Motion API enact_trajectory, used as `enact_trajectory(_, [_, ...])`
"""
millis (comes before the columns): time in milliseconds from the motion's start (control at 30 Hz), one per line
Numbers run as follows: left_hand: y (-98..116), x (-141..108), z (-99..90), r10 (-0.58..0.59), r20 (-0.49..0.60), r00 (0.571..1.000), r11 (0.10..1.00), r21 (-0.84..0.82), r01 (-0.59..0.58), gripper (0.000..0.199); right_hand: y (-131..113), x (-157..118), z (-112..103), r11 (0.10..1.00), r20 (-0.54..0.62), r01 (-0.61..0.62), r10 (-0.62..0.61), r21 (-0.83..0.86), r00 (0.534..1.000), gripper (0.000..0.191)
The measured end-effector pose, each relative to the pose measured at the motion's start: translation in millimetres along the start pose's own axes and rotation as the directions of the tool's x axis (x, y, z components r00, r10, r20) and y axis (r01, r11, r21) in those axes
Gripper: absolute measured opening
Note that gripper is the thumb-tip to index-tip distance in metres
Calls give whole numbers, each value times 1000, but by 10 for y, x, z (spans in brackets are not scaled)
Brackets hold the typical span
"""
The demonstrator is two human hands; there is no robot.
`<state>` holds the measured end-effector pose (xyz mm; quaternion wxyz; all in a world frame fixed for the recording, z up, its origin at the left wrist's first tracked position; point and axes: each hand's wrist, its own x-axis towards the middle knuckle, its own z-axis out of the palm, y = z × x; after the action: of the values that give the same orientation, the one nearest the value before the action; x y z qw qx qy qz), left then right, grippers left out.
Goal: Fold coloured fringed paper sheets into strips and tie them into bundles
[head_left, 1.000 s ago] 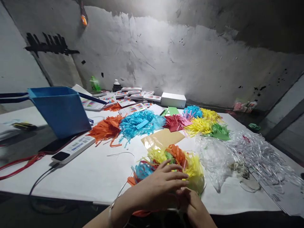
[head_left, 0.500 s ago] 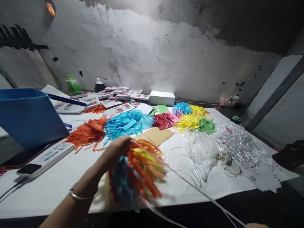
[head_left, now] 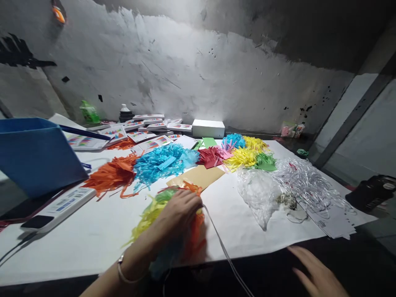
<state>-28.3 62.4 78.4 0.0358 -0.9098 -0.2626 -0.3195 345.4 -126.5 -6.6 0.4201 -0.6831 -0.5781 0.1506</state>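
Note:
My left hand, wearing a bangle, is closed over a bunch of paper tassels in yellow, green, orange and blue. The fringes spread out on both sides of the fist and hang past the table's front edge. From the fingers a doubled white string runs slack toward the bottom of the picture. At the lower right, my right hand is apart from the string, its thumb and fingers spread with nothing between them. Just beyond the left hand lies a sheet of tan paper.
Fringed piles of orange, blue, red and yellow paper line the white-covered table. Tangled white string and a clear plastic bag lie right. Left are a blue bin and power strip.
The left hand has moved right with the tassels and turned over them. The string, earlier stretched tight to the right hand, now hangs slack. My right hand has let it go and come further into view.

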Motion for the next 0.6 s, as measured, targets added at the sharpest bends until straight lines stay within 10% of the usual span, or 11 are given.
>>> enact_trajectory(233, [523,-77,120,108,49,993,993,-61,-105,24,-1531,346,1121,930,218,269,-325,251,920,32])
enact_trajectory(400, [513,-249,50,62,69,996,947,-319,-37,14,-1503,314,1107,815,346,25,-274,579,897,43])
enact_trajectory(600, [617,-278,54,77,-54,996,968,-235,-87,18,-1333,194,1268,862,308,46,-229,504,924,49])
